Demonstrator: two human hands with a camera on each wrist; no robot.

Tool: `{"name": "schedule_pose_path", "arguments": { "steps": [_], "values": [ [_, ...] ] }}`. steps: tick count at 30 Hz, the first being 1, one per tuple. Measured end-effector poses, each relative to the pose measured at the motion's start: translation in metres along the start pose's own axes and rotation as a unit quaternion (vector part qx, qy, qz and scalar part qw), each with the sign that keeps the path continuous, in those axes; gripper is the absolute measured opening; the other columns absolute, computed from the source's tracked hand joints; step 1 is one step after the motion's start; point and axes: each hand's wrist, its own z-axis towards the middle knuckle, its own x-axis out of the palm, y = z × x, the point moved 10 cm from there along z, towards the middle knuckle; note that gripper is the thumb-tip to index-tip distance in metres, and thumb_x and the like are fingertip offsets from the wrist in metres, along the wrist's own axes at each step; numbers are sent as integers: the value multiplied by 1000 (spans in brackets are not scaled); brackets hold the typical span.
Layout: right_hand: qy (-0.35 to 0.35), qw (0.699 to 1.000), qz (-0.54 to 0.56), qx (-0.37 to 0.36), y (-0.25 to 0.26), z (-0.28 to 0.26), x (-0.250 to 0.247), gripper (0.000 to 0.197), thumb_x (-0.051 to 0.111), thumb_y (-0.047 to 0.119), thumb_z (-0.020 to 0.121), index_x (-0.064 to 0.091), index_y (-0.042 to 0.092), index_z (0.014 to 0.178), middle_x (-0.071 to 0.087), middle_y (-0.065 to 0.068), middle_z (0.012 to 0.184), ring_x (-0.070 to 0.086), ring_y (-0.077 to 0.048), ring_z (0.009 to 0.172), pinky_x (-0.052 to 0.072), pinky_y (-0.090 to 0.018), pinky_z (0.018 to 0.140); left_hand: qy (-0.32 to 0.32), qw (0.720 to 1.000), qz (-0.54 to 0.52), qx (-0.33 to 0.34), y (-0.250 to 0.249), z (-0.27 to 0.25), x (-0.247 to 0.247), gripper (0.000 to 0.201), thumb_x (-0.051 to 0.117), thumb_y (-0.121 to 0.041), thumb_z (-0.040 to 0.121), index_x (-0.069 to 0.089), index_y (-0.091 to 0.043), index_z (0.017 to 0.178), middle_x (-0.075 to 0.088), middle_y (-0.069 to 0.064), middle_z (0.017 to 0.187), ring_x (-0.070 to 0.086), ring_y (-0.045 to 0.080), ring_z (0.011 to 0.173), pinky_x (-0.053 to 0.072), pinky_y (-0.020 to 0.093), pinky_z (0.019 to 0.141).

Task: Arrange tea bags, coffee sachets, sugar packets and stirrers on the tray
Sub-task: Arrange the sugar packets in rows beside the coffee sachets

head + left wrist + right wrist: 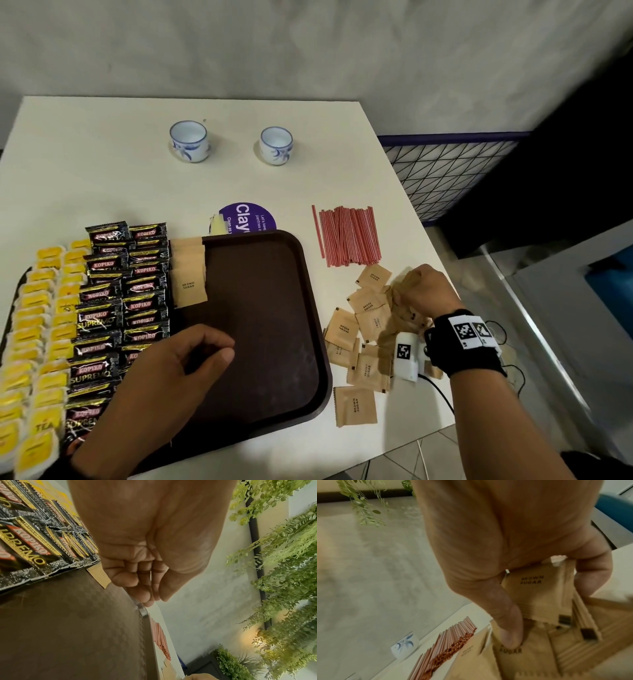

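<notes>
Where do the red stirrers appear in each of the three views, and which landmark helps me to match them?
Head: red stirrers on the table, right of the tray.
Left wrist: low, right of centre, beyond the tray rim.
Right wrist: bottom, left of centre, beside the brown sugar packets.
Shared landmark: the stirrers' heap on the white table.

Dark brown tray [260, 308] on the table, its left part filled: yellow tea bags [37, 342] in columns at far left, black Kopiko coffee sachets [116, 308] overlapping beside them, then a few tan brown-sugar packets [188, 274] in a short column. More sugar packets [356, 346] lie scattered right of the tray. Red-striped stirrers [346, 234] lie bundled beyond these.
</notes>
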Motion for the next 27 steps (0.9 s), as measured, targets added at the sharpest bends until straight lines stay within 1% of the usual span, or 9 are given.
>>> {"name": "schedule_pose_path", "arguments": {
  "steps": [2, 4, 7, 10, 13, 18, 22, 25, 27],
  "values": [
    [-6, 1000, -6, -16, 5, 0, -2, 15, 58, 25, 87, 63, 12, 90, 67, -15, 105, 64, -34, 97, 54, -44, 89, -1, 1000, 0, 0, 1, 0, -1, 17, 75, -22, 87, 73, -39, 86, 70, -28, 79, 66, -6, 77, 45, 20, 65],
    [-11, 1000, 8, -25, 8, -3, -4, 9, 61, 21, 84, 60, 13, 80, 68, -12, 93, 65, -31, 87, 56, -39, 78, -1, 1000, -3, -2, 4, 0, -2, 17, 75, -22, 87, 72, -39, 86, 70, -27, 79, 65, -6, 77, 44, 20, 66],
    [-29, 998, 37, -37, 10, -7, -10, 11, 65, 12, 78, 55, 14, 73, 67, -10, 84, 64, -31, 84, 54, -36, 71, -2, 1000, 2, -9, 7, -1, -4, 17, 74, -23, 88, 72, -40, 86, 69, -29, 78, 66, -3, 75, 44, 19, 65],
    [-48, 996, 57, -50, 9, -9, -18, 16, 69, 7, 72, 54, 14, 72, 66, -9, 78, 64, -32, 83, 55, -39, 73, -3, 1000, 4, -15, 9, -1, -6, 17, 74, -24, 88, 72, -41, 86, 69, -30, 78, 66, 1, 73, 44, 20, 65],
    [-51, 995, 68, -53, 7, -12, -20, 17, 69, 7, 70, 53, 14, 70, 66, -7, 74, 65, -33, 79, 57, -41, 70, -2, 1000, 3, -16, 10, -1, -8, 17, 74, -24, 88, 72, -41, 86, 69, -29, 78, 66, -3, 74, 46, 23, 66],
    [-65, 993, 84, -51, 7, -13, -21, 20, 70, 8, 73, 52, 14, 70, 64, -6, 73, 63, -30, 77, 52, -33, 66, -4, 1000, 0, -11, 10, -1, -10, 16, 74, -23, 87, 72, -40, 86, 70, -26, 77, 66, -3, 75, 49, 25, 66],
    [-58, 990, 119, -46, 4, -16, -22, 21, 73, 6, 70, 54, 14, 69, 65, -4, 68, 64, -24, 66, 50, -28, 57, 1, 1000, 1, -17, 12, 0, -11, 15, 74, -26, 87, 72, -41, 87, 70, -27, 80, 66, -5, 76, 48, 26, 67],
    [-63, 988, 135, -48, 2, -19, -33, 25, 80, 6, 68, 56, 14, 72, 69, -4, 70, 68, -24, 70, 56, -34, 62, 1, 1000, -5, -15, 11, 1, -13, 15, 74, -25, 88, 72, -40, 87, 71, -26, 79, 67, -4, 76, 49, 25, 68],
    [-73, 985, 143, -59, 6, -23, -47, 27, 81, 4, 71, 56, 14, 73, 66, -3, 71, 66, -22, 71, 52, -30, 60, 5, 1000, -16, -20, 12, 1, -14, 15, 73, -23, 88, 72, -38, 88, 73, -21, 77, 70, -1, 73, 50, 25, 68]
  ]
}}
